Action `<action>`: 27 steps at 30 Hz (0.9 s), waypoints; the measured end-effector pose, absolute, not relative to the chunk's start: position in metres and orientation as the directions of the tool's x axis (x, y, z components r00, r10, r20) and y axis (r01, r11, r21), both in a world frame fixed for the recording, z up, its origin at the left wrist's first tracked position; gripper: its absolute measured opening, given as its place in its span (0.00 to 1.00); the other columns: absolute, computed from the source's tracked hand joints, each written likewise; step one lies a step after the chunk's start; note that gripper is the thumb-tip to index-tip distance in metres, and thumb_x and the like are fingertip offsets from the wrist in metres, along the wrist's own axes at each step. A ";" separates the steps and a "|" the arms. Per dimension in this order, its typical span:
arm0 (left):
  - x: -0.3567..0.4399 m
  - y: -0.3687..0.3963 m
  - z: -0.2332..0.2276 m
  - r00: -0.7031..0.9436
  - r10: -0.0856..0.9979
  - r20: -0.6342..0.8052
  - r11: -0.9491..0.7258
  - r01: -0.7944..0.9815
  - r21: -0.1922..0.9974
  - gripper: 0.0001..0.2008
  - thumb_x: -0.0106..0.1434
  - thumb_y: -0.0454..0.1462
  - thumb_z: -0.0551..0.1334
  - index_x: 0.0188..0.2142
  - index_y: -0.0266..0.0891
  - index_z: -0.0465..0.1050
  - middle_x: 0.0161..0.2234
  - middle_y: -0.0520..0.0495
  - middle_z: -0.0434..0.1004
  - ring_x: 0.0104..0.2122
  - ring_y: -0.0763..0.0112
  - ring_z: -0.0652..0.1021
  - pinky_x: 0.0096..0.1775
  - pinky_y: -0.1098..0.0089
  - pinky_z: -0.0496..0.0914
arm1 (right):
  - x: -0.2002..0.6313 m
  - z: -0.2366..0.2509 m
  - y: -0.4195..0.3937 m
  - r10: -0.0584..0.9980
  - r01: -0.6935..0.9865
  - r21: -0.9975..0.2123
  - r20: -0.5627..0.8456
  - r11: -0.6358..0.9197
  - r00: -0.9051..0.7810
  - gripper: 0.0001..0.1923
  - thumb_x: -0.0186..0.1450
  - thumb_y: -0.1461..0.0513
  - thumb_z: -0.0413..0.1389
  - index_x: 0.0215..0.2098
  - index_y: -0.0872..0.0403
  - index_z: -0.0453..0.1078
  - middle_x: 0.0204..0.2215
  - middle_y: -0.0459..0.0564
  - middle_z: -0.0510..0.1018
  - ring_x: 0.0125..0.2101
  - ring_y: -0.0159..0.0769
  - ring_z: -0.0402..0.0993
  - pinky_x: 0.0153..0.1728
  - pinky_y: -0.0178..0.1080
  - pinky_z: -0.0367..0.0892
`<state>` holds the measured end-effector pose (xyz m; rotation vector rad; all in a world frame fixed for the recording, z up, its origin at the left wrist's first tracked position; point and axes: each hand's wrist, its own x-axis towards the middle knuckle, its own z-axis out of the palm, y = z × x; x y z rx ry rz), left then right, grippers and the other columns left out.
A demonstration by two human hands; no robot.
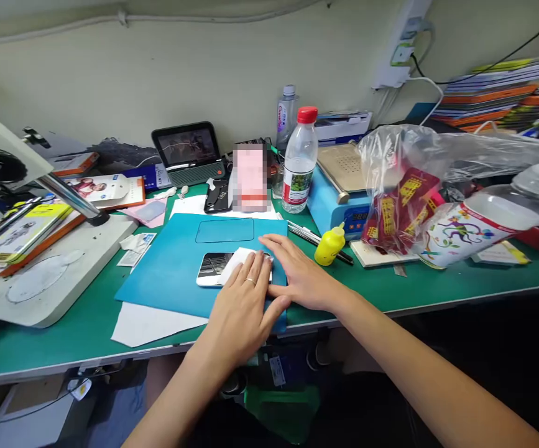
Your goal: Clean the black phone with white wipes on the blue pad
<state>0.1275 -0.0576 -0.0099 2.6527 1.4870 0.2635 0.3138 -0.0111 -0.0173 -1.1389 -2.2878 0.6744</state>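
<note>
A smartphone [209, 264] with a white edge lies flat on a blue mat [166, 267]; its dark screen shows reflections. My left hand [245, 302], a ring on one finger, rests with its fingers stretched flat on a white wipe [234, 259] covering the middle of the screen. At the phone's right end is my right hand [304, 274], its thumb and fingers around that end, which is mostly hidden. A clear rectangular sheet with a dark outline [225, 231] lies on the mat just beyond the phone.
A yellow squeeze bottle [329, 245] and tweezers [304, 231] are right of the mat. Behind stand a red-capped water bottle [299, 165], a blue heating device [327, 202] and a propped screen [188, 149]. A lamp base [59, 267] is left, a patterned paper cup [456, 233] right.
</note>
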 end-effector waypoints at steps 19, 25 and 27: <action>0.130 -0.057 -0.006 0.468 0.879 0.090 -0.473 0.835 0.282 0.42 0.76 0.59 0.43 0.74 0.26 0.52 0.74 0.34 0.47 0.74 0.49 0.52 0.72 0.48 0.57 | 0.314 -0.013 -0.009 0.832 0.618 -0.604 0.144 0.503 -0.536 0.47 0.64 0.46 0.65 0.75 0.46 0.50 0.71 0.59 0.62 0.71 0.52 0.59 0.69 0.60 0.58; 0.075 -0.060 -0.011 0.388 0.916 0.104 -0.402 0.885 0.236 0.37 0.78 0.55 0.42 0.74 0.30 0.52 0.74 0.36 0.50 0.74 0.53 0.54 0.71 0.49 0.59 | 0.313 -0.007 -0.010 0.844 0.641 -0.611 0.088 0.465 -0.529 0.49 0.64 0.45 0.64 0.76 0.44 0.49 0.71 0.57 0.62 0.71 0.53 0.58 0.69 0.60 0.58; 0.059 -0.056 -0.014 0.328 0.938 0.110 -0.344 0.915 0.212 0.35 0.79 0.52 0.42 0.74 0.31 0.52 0.74 0.35 0.52 0.74 0.53 0.55 0.71 0.47 0.59 | 0.313 -0.006 -0.010 0.852 0.643 -0.621 0.079 0.448 -0.518 0.47 0.65 0.45 0.63 0.76 0.42 0.49 0.70 0.56 0.64 0.70 0.53 0.59 0.69 0.61 0.58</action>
